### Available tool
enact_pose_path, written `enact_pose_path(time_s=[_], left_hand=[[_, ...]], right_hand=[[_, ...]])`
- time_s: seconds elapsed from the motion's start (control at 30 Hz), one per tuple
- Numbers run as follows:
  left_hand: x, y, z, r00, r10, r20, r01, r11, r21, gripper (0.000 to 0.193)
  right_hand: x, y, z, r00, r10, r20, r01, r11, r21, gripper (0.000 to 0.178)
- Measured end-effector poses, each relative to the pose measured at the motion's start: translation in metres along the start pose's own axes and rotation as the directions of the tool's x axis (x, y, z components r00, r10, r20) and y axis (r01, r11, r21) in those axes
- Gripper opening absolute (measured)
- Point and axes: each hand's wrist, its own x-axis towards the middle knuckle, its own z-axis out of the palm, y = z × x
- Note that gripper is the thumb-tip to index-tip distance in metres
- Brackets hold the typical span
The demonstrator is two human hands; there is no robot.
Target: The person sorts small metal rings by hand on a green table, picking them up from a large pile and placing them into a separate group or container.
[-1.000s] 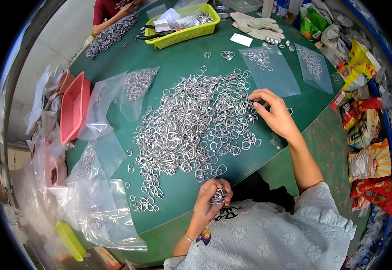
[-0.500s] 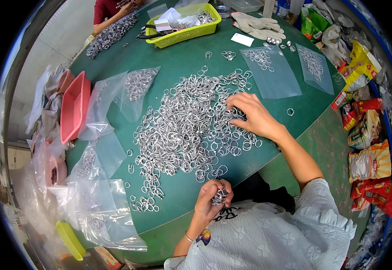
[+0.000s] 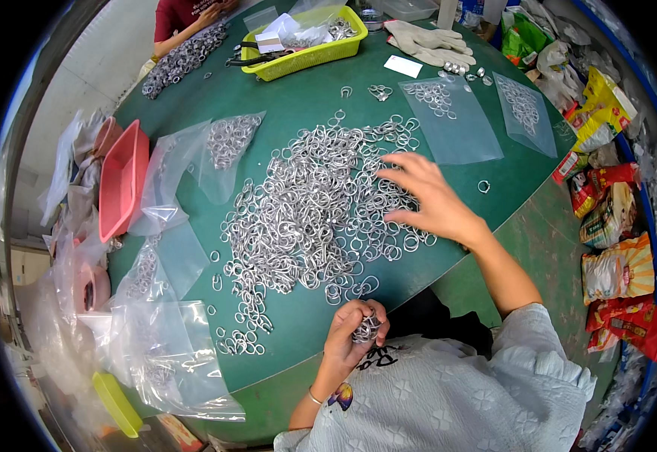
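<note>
A wide heap of silvery metal rings covers the middle of the green table. My left hand is closed around a cluster of metal rings near the table's front edge, just in front of my body. Over the right side of the heap, my right hand has its fingers spread apart, and nothing shows between them. Whether its fingertips touch the rings below I cannot tell. A single ring lies apart to the right of that hand.
Clear bags with rings lie at left, beside a pink tray. Blue-tinted bags with rings are at far right. A yellow basket, a white card and gloves sit at the back. Another person's hand is beyond a ring pile.
My right hand has lifted slightly off the heap, shifted a little right, and opened its fingers wider. The left hand still grips its rings in the same place.
</note>
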Motion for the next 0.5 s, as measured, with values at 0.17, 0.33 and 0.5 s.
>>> enact_pose_path(time_s=[0.17,0.33,0.5], left_hand=[[0.000,-0.001,-0.002,1.000,0.017,0.011,-0.017,1.000,-0.002,0.026],[0.000,-0.001,-0.001,1.000,0.020,0.014,-0.021,1.000,0.016,0.027],[0.001,0.000,0.000,1.000,0.013,0.002,-0.013,1.000,0.022,0.028]], right_hand=[[-0.001,-0.014,0.031,0.999,-0.019,0.051,0.024,0.994,-0.106,0.037],[-0.015,-0.030,0.050,0.986,-0.167,-0.021,0.165,0.982,-0.094,0.018],[-0.027,-0.053,0.046,0.984,-0.153,0.093,0.159,0.986,-0.054,0.025]])
